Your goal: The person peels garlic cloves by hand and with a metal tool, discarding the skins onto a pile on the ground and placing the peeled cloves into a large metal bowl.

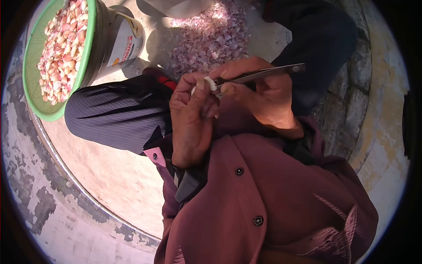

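Pale floor (118, 185) with garlic peels (215, 35), green basket (91, 42) and two working hands

Setting: pale, sunlit and partly shaded floor, crossed by a thin curved strip; worn, flaking grey patches lie beyond the strip.

Landmark: green basket, round, mesh-sided, at the person's front left. Contents: many loose garlic cloves (66, 55), cream to pink.

Bucket (127, 42): one, pale, with red and dark printing; immediately right of the basket, partly hidden by it.

Garlic peels: one wide, loose heap, pink and white, on the floor; well to the right of the basket, past the bucket.

Left hand (192, 110): bare, right of the basket and nearer the person's body. Fingers closed together, thumb pressing a whitish clove (210, 83).

Right hand (268, 94): bare, farther right of the basket. Closed on a thin metal tool (268, 73) with a hole near its outer end; the inner end is at the clove, exact contact too small to tell.

Clothing: striped trousers (118, 105), the left knee close beside the basket; maroon jacket (285, 185) with dark, flower-shaped buttons (258, 221), farther from the basket than that knee.
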The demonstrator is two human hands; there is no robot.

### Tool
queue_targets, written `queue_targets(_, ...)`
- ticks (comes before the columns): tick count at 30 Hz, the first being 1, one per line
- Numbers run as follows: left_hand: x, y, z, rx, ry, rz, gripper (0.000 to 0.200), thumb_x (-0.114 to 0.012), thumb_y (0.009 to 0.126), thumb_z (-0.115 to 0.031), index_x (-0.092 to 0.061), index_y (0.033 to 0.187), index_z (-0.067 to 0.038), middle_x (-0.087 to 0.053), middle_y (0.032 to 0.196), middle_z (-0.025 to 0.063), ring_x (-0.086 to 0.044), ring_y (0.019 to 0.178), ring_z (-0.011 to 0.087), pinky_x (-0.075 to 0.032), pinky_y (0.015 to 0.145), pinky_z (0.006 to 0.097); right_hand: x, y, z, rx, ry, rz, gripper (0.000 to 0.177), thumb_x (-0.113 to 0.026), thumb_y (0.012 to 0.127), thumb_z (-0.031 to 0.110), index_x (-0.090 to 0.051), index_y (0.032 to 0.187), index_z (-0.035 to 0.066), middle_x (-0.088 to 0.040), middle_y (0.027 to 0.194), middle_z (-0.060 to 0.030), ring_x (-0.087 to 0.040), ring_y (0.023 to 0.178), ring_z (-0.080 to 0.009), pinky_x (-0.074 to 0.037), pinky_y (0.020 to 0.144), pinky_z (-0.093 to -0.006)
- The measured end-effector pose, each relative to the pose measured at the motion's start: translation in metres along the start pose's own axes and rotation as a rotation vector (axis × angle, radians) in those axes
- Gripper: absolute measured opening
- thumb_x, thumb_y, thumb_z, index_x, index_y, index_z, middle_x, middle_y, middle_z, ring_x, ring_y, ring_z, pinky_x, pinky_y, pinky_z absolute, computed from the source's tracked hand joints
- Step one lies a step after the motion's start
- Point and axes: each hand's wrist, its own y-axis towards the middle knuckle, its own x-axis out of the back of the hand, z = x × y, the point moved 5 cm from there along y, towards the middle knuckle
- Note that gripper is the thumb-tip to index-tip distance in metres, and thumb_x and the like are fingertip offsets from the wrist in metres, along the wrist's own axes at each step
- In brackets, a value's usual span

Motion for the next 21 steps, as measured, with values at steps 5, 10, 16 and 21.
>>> queue_targets(5, -0.002, -0.001, -0.006, -0.011, 0.063, 0.008, 0.015, -0.061, 0.093, -0.016, -0.056, 0.100, -0.003, -0.058, 0.079, 0.0006, -0.040, 0.055, 0.0026, -0.032, 0.050, 0.0185, 0.004, 0.001, -0.006, -0.139, 0.137, -0.046, 0.018, -0.067, 0.085, 0.000, -0.059, 0.100, -0.003, -0.067, 0.098, -0.0170, -0.065, 0.092, -0.0193, -0.052, 0.083, -0.0291)
queue_targets(10, -0.006, -0.007, -0.002, 0.080, 0.060, 0.082, 0.020, -0.063, 0.092, -0.018, -0.057, 0.102, -0.002, -0.058, 0.078, 0.0018, -0.040, 0.057, 0.0038, -0.034, 0.051, 0.0192, 0.024, 0.007, -0.014, -0.122, 0.023, -0.148, 0.015, -0.067, 0.086, 0.002, -0.060, 0.099, -0.001, -0.067, 0.100, -0.0158, -0.065, 0.089, -0.0168, -0.052, 0.082, -0.0275)
queue_targets(16, -0.005, -0.002, 0.000, 0.098, -0.066, 0.138, 0.023, -0.054, 0.097, -0.025, -0.050, 0.110, -0.006, -0.049, 0.085, 0.0039, -0.039, 0.061, 0.0068, -0.033, 0.052, 0.0203, 0.040, 0.006, -0.011, -0.114, -0.023, -0.308, 0.021, -0.069, 0.085, 0.006, -0.059, 0.102, 0.000, -0.066, 0.104, -0.0150, -0.063, 0.096, -0.0173, -0.049, 0.088, -0.0284)
queue_targets(21, -0.005, 0.002, 0.003, 0.080, -0.242, 0.136, 0.024, -0.055, 0.096, -0.020, -0.049, 0.116, -0.010, -0.057, 0.098, 0.0052, -0.044, 0.065, 0.0075, -0.037, 0.054, 0.0207, 0.003, -0.003, -0.003, -0.198, 0.265, -0.173, 0.030, -0.074, 0.081, 0.006, -0.057, 0.105, -0.001, -0.064, 0.107, -0.0174, -0.063, 0.098, -0.0193, -0.049, 0.088, -0.0289)
